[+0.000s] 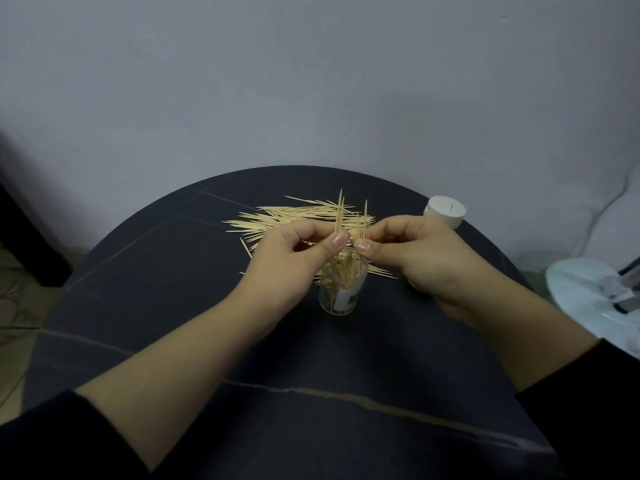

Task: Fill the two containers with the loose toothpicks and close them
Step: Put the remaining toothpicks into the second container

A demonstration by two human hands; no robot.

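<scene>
Our left hand (294,251) pinches a small upright bundle of pale wooden toothpicks (339,216) between thumb and forefinger. Our right hand (415,251) pinches a couple more thin sticks (364,220) just beside it. Both hands hover directly above the small clear plastic jar (341,292). It stands upright and uncapped on the dark round table (173,289), with a number of toothpicks leaning inside.

Behind the hands lies the loose heap of toothpicks (291,220), which we judge to be a large share of the work left. A white round cap (445,211) rests near the table's far right edge; we cannot tell whether it is only a lid or sits on a second container.

We judge the sticks to be nearly weightless, stiff but easy to snap, smooth enough to slip past one another, and sharp at the tips. We would hold them mid-length, parallel, and feed them in point first. The jar looks light and easily tipped, so we would steady it low on its wall.
</scene>
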